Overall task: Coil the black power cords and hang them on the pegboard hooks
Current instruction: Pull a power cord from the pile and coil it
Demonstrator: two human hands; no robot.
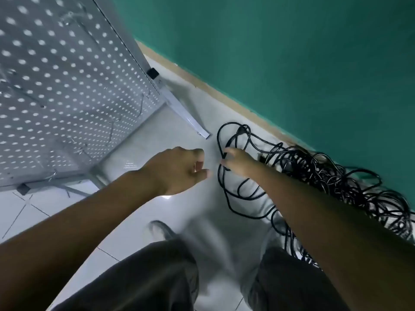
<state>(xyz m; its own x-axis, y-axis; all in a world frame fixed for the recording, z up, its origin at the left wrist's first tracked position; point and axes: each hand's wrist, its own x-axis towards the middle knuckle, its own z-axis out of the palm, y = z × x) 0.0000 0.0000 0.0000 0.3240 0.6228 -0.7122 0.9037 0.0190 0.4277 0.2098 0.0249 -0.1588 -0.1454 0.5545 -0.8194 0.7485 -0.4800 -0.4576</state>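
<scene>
Black cord loop upright, pinched by right hand

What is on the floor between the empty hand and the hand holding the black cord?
Nothing but bare white floor tile shows in the head view between the left hand and the right hand, which pinches a loop of black cord.

Your right hand pinches a strand of the black power cords, which lie tangled on the white tiled floor along the green wall. Your left hand hovers just beside it, fingers loosely curled, holding nothing. The grey pegboard stands at the left, wire hooks on its face. Your dark trousers fill the bottom edge.
</scene>
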